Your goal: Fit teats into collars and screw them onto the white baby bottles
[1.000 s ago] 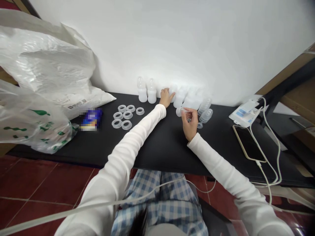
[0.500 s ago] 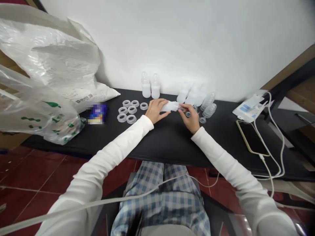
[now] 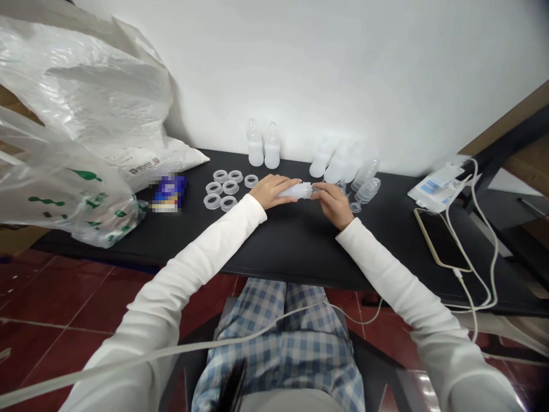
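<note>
While the left hand [image 3: 272, 191] grasps a white feeding bottle [image 3: 295, 191] with its fingers wrapped over the body, the bottle lies on its side above the middle of the tabletop [image 3: 291, 243], its threaded neck pointing right. At that neck, the right hand [image 3: 335, 203] pinches a small clear piece [image 3: 316, 187] between bent fingers; whether the piece is seated in the opening cannot be told. Just left of the left hand, seven translucent collar rings [image 3: 230, 186] lie flat in a loose cluster. Behind the hands, two feeding bottles with clear domed caps [image 3: 263, 146] stand side by side near the wall [image 3: 300, 68]. Farther right along the wall stands a close group of white bottles [image 3: 337, 163], with clear domed covers [image 3: 369, 190] beside them and a small clear disc [image 3: 355, 207] in front. A smartphone [image 3: 442, 239] with a cable [image 3: 467, 303] plugged in lies at the right, near a white package [image 3: 433, 191]. On the left rest a blue packet [image 3: 170, 191] and large plastic bags [image 3: 103, 109].
</note>
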Demonstrator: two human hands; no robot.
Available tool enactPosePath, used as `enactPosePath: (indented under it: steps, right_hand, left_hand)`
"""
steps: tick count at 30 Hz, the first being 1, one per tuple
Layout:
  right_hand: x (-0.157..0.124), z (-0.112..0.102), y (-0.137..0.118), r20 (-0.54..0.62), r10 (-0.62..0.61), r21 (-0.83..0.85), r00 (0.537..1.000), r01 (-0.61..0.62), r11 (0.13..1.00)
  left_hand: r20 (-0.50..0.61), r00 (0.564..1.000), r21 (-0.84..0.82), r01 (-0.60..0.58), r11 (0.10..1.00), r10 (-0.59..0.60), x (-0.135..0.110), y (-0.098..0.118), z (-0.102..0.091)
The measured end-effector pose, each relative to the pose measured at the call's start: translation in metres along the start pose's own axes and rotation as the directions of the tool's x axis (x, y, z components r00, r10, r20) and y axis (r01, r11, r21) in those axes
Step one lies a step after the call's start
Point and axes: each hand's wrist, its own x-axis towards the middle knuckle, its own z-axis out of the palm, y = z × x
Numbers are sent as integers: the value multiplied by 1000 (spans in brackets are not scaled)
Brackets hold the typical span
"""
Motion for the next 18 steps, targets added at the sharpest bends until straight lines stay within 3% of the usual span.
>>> enactPosePath:
  steps: [2, 8, 18]
  right_hand:
    - [0, -2, 0, 6, -29, -1, 1000, 29, 1000]
    - [3, -7, 4, 95, 46, -47, 994, -41, 998]
    - [5, -7, -10, 137, 215, -334, 967, -159, 929]
  left_hand:
    - [12, 1000, 5, 6, 1000, -6, 0, 0, 2]
    - [-48, 999, 2, 7, 1000, -7, 0, 3, 1]
    - [-71, 996, 9, -58, 998, 59, 3, 8, -4]
